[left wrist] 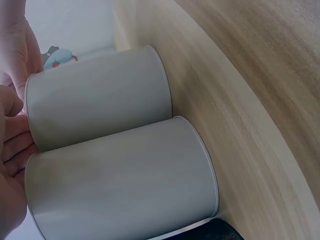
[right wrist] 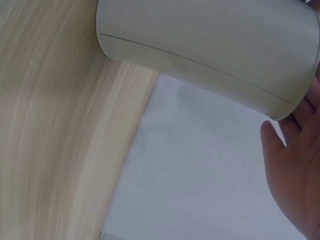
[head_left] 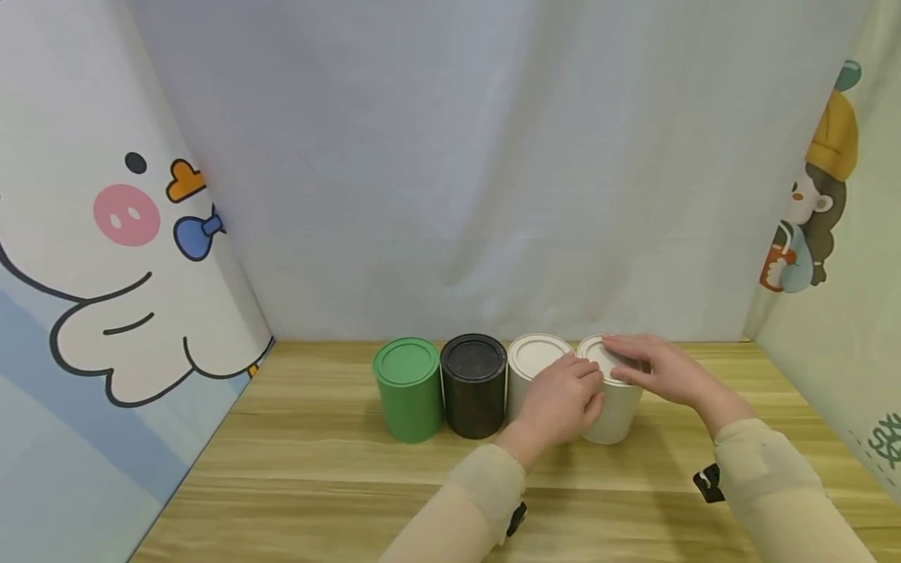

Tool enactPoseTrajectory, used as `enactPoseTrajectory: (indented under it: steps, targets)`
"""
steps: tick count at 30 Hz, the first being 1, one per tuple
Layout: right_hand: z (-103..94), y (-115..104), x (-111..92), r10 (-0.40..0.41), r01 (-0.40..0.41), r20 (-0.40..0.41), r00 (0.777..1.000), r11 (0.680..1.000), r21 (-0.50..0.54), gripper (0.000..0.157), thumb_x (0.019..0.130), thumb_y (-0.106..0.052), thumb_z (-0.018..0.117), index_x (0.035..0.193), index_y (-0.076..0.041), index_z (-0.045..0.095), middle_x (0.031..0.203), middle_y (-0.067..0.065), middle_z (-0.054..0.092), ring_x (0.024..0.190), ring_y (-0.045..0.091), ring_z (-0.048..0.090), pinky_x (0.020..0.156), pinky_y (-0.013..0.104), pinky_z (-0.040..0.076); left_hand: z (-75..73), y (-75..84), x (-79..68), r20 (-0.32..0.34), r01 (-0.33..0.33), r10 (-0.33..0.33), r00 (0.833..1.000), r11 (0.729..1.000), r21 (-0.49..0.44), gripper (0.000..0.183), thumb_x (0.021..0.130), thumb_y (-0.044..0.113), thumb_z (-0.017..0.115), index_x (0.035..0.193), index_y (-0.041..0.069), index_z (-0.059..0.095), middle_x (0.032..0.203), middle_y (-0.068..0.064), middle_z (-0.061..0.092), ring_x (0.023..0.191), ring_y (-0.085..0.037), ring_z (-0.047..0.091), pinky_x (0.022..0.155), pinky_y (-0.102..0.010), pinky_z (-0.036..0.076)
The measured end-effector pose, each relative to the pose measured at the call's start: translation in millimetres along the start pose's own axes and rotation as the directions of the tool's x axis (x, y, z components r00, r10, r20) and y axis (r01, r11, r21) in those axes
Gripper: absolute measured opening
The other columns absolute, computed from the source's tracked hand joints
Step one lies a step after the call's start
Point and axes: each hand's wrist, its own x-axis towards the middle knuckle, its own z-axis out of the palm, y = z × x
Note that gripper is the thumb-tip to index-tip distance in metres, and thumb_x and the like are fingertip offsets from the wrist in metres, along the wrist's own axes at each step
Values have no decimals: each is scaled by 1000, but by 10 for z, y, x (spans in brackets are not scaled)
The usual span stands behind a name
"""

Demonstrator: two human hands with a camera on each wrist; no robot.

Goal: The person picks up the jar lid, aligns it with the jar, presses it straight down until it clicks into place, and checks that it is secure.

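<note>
A green can (head_left: 411, 407), a black can (head_left: 475, 403) and two off-white cans stand upright in a row. My left hand (head_left: 563, 399) is over the tops of the off-white pair, partly hiding the left one (head_left: 538, 356). In the left wrist view its fingers (left wrist: 17, 150) lie along the lid ends of both. My right hand (head_left: 662, 367) rests on the lid of the rightmost can (head_left: 608, 418), thumb and fingers spread. The right wrist view shows that can (right wrist: 210, 50) with the right hand (right wrist: 295, 165) at its lid edge.
The cans stand on a wood-grain table (head_left: 317, 485), near its back edge. A pale cloth (head_left: 450, 172) hangs behind. Printed cloth panels stand at the left, with a white duck (head_left: 84, 266), and at the right, with a cartoon figure (head_left: 809, 227).
</note>
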Motion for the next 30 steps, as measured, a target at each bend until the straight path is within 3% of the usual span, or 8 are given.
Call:
enactPoseTrajectory:
  steps: [8,18,21,25,30]
  targets:
    - [31,10,-15,-2,3,-20,1000,1000,20,48,93,-12,69,135,6,56,137,26,54,121,47,51,95,61,43,14,13,-35,7,9,-9,1000,1000,-9,20,93,27,64,106,15,73,115,3,69,116,-12,60,111,-29,35]
    - [84,6,-31,3,-1,-58,998,999,51,45,95,-12,67,136,5,57,139,25,52,126,48,47,97,62,39,-27,46,-157,93,24,-32,995,996,86,47,94,41,63,134,16,61,139,1,58,132,-16,49,115,-42,29]
    - [113,11,-54,12,-8,-83,997,999,52,43,95,-11,66,135,3,58,140,24,52,127,47,46,106,44,40,-45,62,-200,78,37,-43,996,996,81,49,94,43,63,136,17,60,139,3,58,131,-14,49,116,-44,28]
    - [175,13,-96,20,-15,-162,987,999,33,39,95,-9,66,132,1,62,138,22,55,126,45,48,105,15,28,-86,65,-245,39,58,-60,997,997,43,48,94,41,63,136,17,59,135,4,60,127,-12,52,115,-46,29]
    - [258,-24,-165,60,-59,-300,952,998,13,36,94,-8,67,129,1,64,134,20,59,120,39,54,97,15,36,-146,39,-325,-39,98,-98,994,995,-14,44,94,36,66,132,14,60,124,4,64,119,-11,57,113,-46,32]
